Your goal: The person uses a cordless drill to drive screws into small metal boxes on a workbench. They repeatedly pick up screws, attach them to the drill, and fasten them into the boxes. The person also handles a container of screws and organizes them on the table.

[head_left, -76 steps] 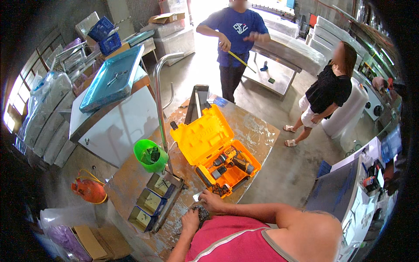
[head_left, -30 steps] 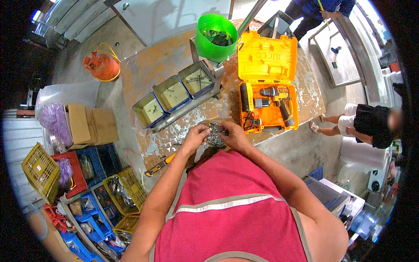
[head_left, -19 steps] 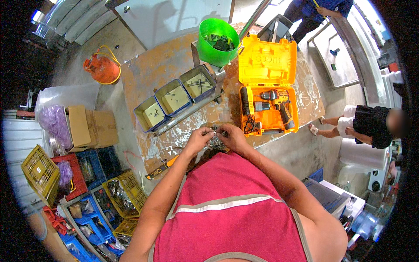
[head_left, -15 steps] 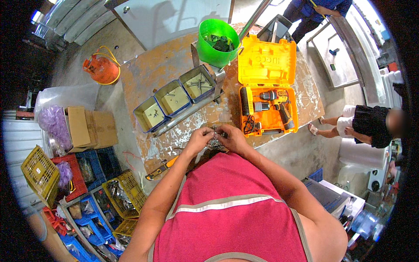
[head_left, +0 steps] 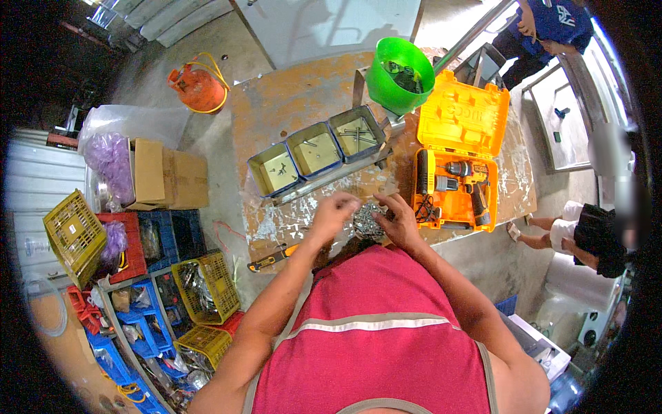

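A heap of small shiny metal pieces, apparently fasteners, lies close in front of me at the near edge of the worktable. My left hand hovers just left of it, smeared by motion, so its grip cannot be made out. On the right side of the heap rests my right hand, thumb and forefinger apart at the metal pieces. Beyond the hands stands a row of three blue-rimmed bins with a few screws or bolts in them. An orange-and-black hand tool lies by my left forearm.
An open yellow case with a cordless drill sits to the right. Behind the bins is a green bucket of dark parts. A gas cylinder, a cardboard box and crates stand left. Two people are at the right.
My hands, together over the heap before, have moved apart; the left has drawn away leftward. The heap now shows between them. The whole view has shifted, and the seated-off people have moved slightly.
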Motion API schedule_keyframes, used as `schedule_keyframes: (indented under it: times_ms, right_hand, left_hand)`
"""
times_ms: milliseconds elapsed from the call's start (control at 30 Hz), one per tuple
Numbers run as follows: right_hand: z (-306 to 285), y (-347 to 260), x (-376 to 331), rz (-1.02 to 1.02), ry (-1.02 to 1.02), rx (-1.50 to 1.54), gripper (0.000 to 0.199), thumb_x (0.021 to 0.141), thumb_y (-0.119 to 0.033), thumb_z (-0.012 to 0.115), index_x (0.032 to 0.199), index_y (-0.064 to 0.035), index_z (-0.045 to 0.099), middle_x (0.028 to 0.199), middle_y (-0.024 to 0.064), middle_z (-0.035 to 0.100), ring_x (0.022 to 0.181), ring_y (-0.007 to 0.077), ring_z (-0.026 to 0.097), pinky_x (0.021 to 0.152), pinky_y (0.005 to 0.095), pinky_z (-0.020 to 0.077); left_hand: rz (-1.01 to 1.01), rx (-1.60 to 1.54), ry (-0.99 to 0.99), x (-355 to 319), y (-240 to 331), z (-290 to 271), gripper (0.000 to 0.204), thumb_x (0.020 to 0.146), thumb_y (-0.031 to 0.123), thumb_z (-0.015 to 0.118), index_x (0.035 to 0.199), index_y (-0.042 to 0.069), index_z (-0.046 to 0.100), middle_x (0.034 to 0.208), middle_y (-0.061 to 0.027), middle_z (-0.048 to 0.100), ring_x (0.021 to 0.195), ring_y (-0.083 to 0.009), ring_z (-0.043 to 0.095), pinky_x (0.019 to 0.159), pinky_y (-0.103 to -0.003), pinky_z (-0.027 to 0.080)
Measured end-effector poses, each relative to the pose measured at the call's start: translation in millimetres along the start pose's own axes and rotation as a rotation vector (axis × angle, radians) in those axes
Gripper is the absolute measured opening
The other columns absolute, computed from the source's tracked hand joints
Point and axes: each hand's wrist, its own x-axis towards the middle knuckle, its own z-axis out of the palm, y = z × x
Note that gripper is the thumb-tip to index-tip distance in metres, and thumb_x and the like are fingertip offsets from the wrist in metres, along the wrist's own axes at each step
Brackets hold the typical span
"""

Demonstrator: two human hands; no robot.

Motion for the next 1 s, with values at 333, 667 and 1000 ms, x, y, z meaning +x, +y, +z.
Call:
schedule_keyframes:
  times_ms: [333,667,1000]
  right_hand:
    - [3.1,24.5,-15.6,0.254,0.153,-0.115,0.03,0.084,-0.005,0.073,0.114,-0.0061,0.069,0.106,0.0148,0.063,0.097,0.0364,0.065,0.083,0.0421,0.0542]
    - [-2.4,28.6,-31.5,0.29,0.201,-0.193,0.026,0.082,-0.004,0.073,0.108,-0.0065,0.071,0.104,0.0158,0.063,0.099,0.0381,0.065,0.085,0.0436,0.0544]
    - [-9.6,56.5,-44.1,0.256,0.198,-0.132,0.024,0.082,-0.009,0.074,0.106,-0.008,0.071,0.103,0.0168,0.064,0.098,0.0376,0.065,0.084,0.0453,0.0538]
  left_hand:
    - [0.194,0.853,0.72,-2.6,31.1,-130.3,0.024,0.098,0.02,0.066,0.118,0.006,0.069,0.105,-0.0129,0.071,0.088,-0.0298,0.07,0.079,-0.041,0.056]
    - [0.25,0.949,-0.229,11.5,-21.0,75.2,0.021,0.096,0.02,0.059,0.108,0.007,0.071,0.105,-0.0142,0.07,0.101,-0.0333,0.071,0.082,-0.048,0.059]
    - [0.35,1.174,-0.233,24.3,-46.2,103.7,0.015,0.094,0.012,0.058,0.101,0.009,0.072,0.104,-0.0171,0.067,0.095,-0.0343,0.072,0.075,-0.044,0.062]
